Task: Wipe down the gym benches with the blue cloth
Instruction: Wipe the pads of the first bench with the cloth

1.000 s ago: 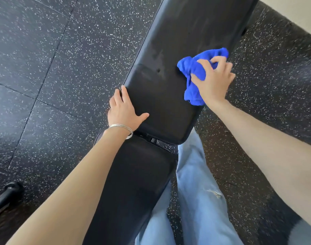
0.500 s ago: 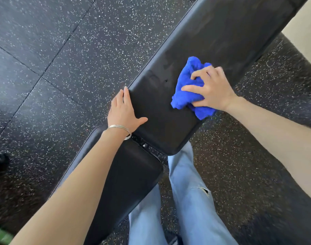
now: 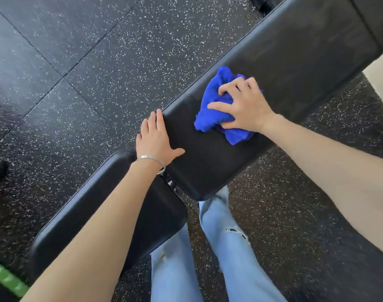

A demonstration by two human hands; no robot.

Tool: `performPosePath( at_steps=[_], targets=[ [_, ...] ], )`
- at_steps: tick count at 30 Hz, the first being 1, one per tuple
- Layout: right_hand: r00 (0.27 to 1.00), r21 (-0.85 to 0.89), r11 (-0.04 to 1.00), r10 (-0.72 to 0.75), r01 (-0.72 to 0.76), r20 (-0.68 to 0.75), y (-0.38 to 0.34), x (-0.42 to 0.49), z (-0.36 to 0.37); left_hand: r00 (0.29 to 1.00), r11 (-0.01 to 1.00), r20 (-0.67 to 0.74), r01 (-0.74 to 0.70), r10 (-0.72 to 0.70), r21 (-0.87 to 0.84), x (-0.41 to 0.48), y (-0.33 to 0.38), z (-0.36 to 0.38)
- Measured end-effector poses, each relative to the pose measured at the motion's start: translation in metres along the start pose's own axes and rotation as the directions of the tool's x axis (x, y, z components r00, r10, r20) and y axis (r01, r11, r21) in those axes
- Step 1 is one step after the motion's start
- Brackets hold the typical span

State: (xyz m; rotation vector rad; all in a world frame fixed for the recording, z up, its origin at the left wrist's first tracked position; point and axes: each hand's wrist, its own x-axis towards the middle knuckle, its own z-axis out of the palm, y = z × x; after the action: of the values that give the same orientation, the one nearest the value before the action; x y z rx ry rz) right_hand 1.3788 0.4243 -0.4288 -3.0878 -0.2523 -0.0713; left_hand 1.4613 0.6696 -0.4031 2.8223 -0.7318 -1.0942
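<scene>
The left hand (image 3: 155,140) lay flat, palm down on the bench (image 3: 295,62) edge, with the fingers straight and together and the thumb spread out to the right. Its bare forearm ran in from the lower left, wrist straight. The right hand (image 3: 245,105) sat farther up, fingers curled and spread, thumb stretched left, clutching the cloth (image 3: 214,94) beneath its palm. Its bare forearm came in from the right. The hands were near each other but apart.
</scene>
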Motion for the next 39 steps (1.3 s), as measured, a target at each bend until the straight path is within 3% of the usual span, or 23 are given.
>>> performPosePath(
  at_steps=[1,2,3,5,6,7,8,9,11,12,14,16,19,21,26,28,29,31,32,34,36,37,39],
  targets=[
    [0.998,-0.011,0.998,0.057,-0.057,0.000,0.014,0.000,0.000,1.000,1.000,-0.005,0.006,-0.006,0.010,0.000,0.001,0.000],
    [0.975,0.003,0.975,0.223,-0.223,0.009,0.021,0.002,0.001,1.000,1.000,-0.012,0.015,-0.014,0.017,0.000,0.003,0.001],
    [0.895,0.021,0.895,0.445,-0.446,0.022,0.020,0.008,0.001,0.999,0.999,-0.021,0.028,-0.028,0.021,0.000,0.004,0.003],
    [0.588,0.055,0.586,0.804,-0.809,0.083,0.003,0.027,0.003,0.997,0.998,-0.049,0.065,-0.065,0.009,-0.002,0.008,0.007],
    [0.468,0.074,0.462,0.878,-0.884,0.101,-0.009,0.039,0.002,0.995,0.997,-0.060,0.082,-0.082,-0.007,-0.002,0.010,0.008],
    [0.436,0.089,0.428,0.894,-0.899,0.105,-0.023,0.050,0.001,0.993,0.995,-0.066,0.093,-0.095,-0.029,-0.002,0.010,0.010],
    [0.493,0.097,0.485,0.862,-0.869,0.113,-0.036,0.059,0.000,0.992,0.994,-0.070,0.099,-0.103,-0.050,-0.002,0.010,0.011],
    [0.607,0.096,0.599,0.783,-0.795,0.139,-0.050,0.066,0.000,0.992,0.993,-0.075,0.101,-0.106,-0.065,-0.003,0.010,0.012],
    [0.832,0.081,0.840,0.510,-0.536,0.216,-0.075,0.076,0.003,0.991,0.992,-0.081,0.098,-0.104,-0.073,-0.003,0.008,0.013],
    [0.893,0.083,0.912,0.370,-0.402,0.257,-0.081,0.081,0.004,0.992,0.993,-0.080,0.095,-0.100,-0.067,-0.003,0.007,0.013],
    [0.932,0.091,0.966,0.205,-0.242,0.298,-0.073,0.089,0.003,0.994,0.996,-0.072,0.079,-0.082,-0.049,-0.003,0.005,0.012],
    [0.940,0.084,0.978,0.158,-0.191,0.301,-0.052,0.091,0.002,0.996,0.997,-0.060,0.064,-0.066,-0.042,-0.005,0.003,0.011],
    [0.913,0.035,0.942,0.314,-0.334,0.261,-0.003,0.083,0.000,0.997,0.999,-0.060,0.040,-0.042,-0.035,-0.005,-0.001,0.008],
    [0.839,0.023,0.853,0.507,-0.521,0.196,0.030,0.074,-0.002,0.998,0.999,-0.057,0.031,-0.032,-0.024,-0.003,0.000,0.006],
    [0.467,0.036,0.466,0.879,-0.884,0.092,0.040,0.059,0.000,0.997,0.998,-0.049,0.060,-0.061,-0.033,0.007,0.010,-0.001],
    [0.404,0.063,0.400,0.911,-0.914,0.081,0.008,0.061,0.002,0.998,0.997,-0.035,0.058,-0.060,-0.042,0.012,0.016,-0.005],
    [0.437,0.075,0.432,0.895,-0.899,0.089,-0.011,0.059,0.002,0.998,0.998,-0.034,0.045,-0.047,-0.041,0.015,0.018,-0.006],
    [0.598,0.085,0.592,0.793,-0.801,0.114,-0.037,0.045,0.001,0.999,0.999,-0.034,0.008,-0.009,-0.040,0.022,0.024,-0.009],
    [0.714,0.097,0.708,0.691,-0.700,0.114,-0.040,0.035,-0.001,0.999,0.999,-0.031,-0.009,0.008,-0.039,0.026,0.026,-0.011],
    [0.942,0.125,0.934,0.324,-0.333,0.090,-0.019,0.013,-0.005,0.999,0.999,-0.019,-0.040,0.040,-0.031,0.034,0.031,-0.013],
    [0.993,0.102,0.995,-0.024,0.012,0.117,0.024,-0.008,-0.009,0.997,0.996,-0.011,-0.078,0.078,-0.031,0.042,0.038,-0.016],
    [0.990,0.077,0.995,-0.065,0.055,0.129,0.045,-0.019,-0.011,0.995,0.995,-0.011,-0.097,0.096,-0.030,0.046,0.042,-0.017],
    [0.976,0.045,0.981,0.180,-0.186,0.124,0.068,-0.045,-0.013,0.991,0.991,-0.008,-0.132,0.132,-0.013,0.054,0.051,-0.019]
  ],
)
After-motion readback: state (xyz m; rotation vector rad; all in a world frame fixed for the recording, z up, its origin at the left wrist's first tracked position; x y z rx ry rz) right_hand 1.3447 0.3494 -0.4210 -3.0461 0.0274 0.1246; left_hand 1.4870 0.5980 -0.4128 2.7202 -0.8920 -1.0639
